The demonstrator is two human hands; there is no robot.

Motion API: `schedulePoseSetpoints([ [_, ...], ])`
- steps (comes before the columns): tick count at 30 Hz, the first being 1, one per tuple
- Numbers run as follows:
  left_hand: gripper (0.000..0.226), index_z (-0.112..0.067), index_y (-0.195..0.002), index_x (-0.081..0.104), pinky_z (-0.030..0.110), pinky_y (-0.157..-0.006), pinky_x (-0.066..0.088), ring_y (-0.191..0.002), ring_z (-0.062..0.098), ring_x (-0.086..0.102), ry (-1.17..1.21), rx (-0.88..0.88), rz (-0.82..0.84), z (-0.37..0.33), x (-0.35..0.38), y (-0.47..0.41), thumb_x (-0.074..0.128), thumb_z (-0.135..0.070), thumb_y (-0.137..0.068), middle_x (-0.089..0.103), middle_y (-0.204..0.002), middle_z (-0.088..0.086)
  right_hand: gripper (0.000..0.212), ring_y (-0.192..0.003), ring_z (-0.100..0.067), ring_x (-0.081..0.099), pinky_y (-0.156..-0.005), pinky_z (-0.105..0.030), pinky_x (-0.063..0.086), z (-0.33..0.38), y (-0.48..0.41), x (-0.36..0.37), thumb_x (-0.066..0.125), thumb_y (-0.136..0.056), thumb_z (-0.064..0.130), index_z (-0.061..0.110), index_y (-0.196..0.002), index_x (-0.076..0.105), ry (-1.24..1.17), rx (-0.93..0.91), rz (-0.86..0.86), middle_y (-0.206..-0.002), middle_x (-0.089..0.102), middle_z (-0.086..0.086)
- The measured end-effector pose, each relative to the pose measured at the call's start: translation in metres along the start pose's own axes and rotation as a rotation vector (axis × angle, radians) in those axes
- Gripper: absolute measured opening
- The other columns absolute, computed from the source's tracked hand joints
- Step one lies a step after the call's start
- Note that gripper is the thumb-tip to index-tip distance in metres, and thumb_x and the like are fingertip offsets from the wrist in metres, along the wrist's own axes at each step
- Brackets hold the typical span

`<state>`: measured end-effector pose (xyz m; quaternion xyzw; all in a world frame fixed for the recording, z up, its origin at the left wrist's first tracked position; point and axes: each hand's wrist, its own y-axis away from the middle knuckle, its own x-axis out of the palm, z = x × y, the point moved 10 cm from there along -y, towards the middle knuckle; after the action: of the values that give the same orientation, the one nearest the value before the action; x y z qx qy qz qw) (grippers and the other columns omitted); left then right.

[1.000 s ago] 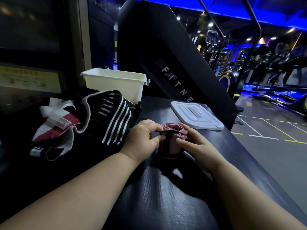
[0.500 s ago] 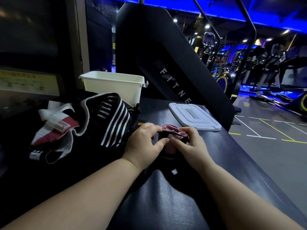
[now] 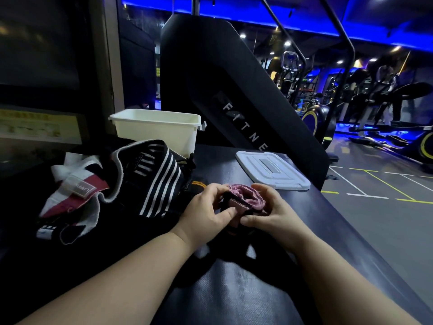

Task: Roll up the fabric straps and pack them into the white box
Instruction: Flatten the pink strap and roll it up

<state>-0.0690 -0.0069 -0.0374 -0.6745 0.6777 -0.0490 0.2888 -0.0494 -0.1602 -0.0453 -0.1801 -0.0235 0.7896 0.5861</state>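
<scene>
Left hand [image 3: 206,213]: fingers curled round the left side of the pink strap roll [image 3: 246,199], thumb pressed to its front.
Right hand [image 3: 271,212]: grips the roll's right side — fingers arched over the top.
Roll: held between both hands just above the dark surface [image 3: 234,289].
White box [image 3: 159,132]: open, at the back left, well apart from the roll.
Lid [image 3: 271,170]: flat on the surface, right of the box.
Loose straps [image 3: 150,174]: striped pile — beside the left hand.

A gym: rows of treadmills [image 3: 384,106] under blue lights.
</scene>
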Motion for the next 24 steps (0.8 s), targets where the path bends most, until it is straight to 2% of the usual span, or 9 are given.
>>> schedulePoseSetpoints([
  [2,0.060,-0.023,-0.117,0.052,0.036,-0.105,0.045,-0.115,0.007,0.060,0.045,-0.030,0.064,0.005,0.004,0.000,0.066,-0.046,-0.065,0.064,-0.122,-0.002,0.075,-0.111,-0.022,0.064,-0.101,-0.043,0.048,0.005,0.000,0.007,0.092,-0.051,0.030,0.029,-0.120,0.063,-0.009,-0.034,0.060,-0.116,0.070,-0.003],
  [4,0.070,-0.031,-0.129,0.040,0.032,-0.108,0.042,-0.121,0.005,0.056,0.123,-0.078,0.144,0.008,0.008,0.001,0.071,-0.041,-0.067,0.059,-0.130,-0.003,0.069,-0.111,-0.026,0.065,-0.103,-0.048,0.047,0.008,0.002,0.010,0.090,-0.054,0.029,0.029,-0.119,0.066,-0.037,-0.037,0.089,-0.113,0.071,-0.005],
  [6,0.083,-0.030,-0.145,0.029,0.020,-0.109,0.035,-0.128,0.003,0.048,0.106,-0.099,0.220,0.009,0.011,0.003,0.077,-0.031,-0.077,0.049,-0.140,-0.006,0.068,-0.112,-0.027,0.064,-0.103,-0.046,0.047,0.009,0.004,0.014,0.088,-0.059,0.024,0.025,-0.123,0.064,-0.069,-0.024,0.141,-0.116,0.070,-0.008],
  [7,0.082,-0.027,-0.148,0.028,0.015,-0.109,0.031,-0.131,0.003,0.043,0.020,-0.085,0.230,0.006,0.011,0.003,0.076,-0.027,-0.082,0.045,-0.142,-0.006,0.069,-0.114,-0.027,0.063,-0.103,-0.045,0.047,0.008,0.006,0.017,0.087,-0.063,0.020,0.022,-0.127,0.061,-0.110,-0.009,0.192,-0.119,0.068,-0.010],
  [10,0.067,-0.025,-0.145,0.040,0.011,-0.109,0.023,-0.134,0.003,0.037,-0.122,-0.019,0.180,-0.003,0.008,0.000,0.071,-0.027,-0.085,0.042,-0.142,-0.007,0.064,-0.115,-0.027,0.061,-0.099,-0.040,0.049,0.005,0.010,0.022,0.077,-0.071,0.003,0.016,-0.130,0.058,-0.225,0.033,0.287,-0.124,0.065,-0.015],
  [14,0.065,-0.026,-0.143,0.043,0.024,-0.111,0.034,-0.128,0.004,0.048,0.022,-0.073,0.240,0.007,0.014,-0.001,0.072,-0.023,-0.086,0.052,-0.139,-0.003,0.057,-0.107,-0.026,0.064,-0.090,-0.034,0.053,0.005,0.011,0.020,0.071,-0.073,-0.005,0.013,-0.126,0.060,-0.255,0.021,0.260,-0.117,0.067,-0.016],
  [19,0.062,-0.018,-0.142,0.043,0.016,-0.101,0.041,-0.120,0.000,0.055,0.119,-0.098,0.266,0.008,0.018,-0.001,0.068,-0.006,-0.087,0.057,-0.133,-0.001,0.057,-0.106,-0.029,0.065,-0.093,-0.040,0.053,0.001,0.007,0.015,0.074,-0.073,0.004,0.008,-0.128,0.058,-0.179,0.020,0.193,-0.118,0.067,-0.019],
  [21,0.060,-0.018,-0.139,0.046,0.020,-0.102,0.042,-0.121,0.004,0.055,0.108,-0.093,0.245,0.008,0.016,-0.003,0.071,-0.015,-0.085,0.059,-0.132,0.000,0.057,-0.108,-0.031,0.065,-0.094,-0.043,0.052,-0.002,0.006,0.012,0.076,-0.071,0.009,0.010,-0.126,0.059,-0.141,0.026,0.151,-0.116,0.068,-0.017],
  [24,0.053,-0.023,-0.131,0.054,0.021,-0.101,0.043,-0.115,0.004,0.059,-0.008,-0.055,0.172,0.005,0.011,-0.004,0.069,-0.027,-0.081,0.065,-0.122,-0.004,0.049,-0.096,-0.023,0.068,-0.088,-0.040,0.054,-0.003,0.006,0.006,0.078,-0.066,0.013,0.014,-0.112,0.062,-0.134,0.037,0.055,-0.104,0.071,-0.009],
])
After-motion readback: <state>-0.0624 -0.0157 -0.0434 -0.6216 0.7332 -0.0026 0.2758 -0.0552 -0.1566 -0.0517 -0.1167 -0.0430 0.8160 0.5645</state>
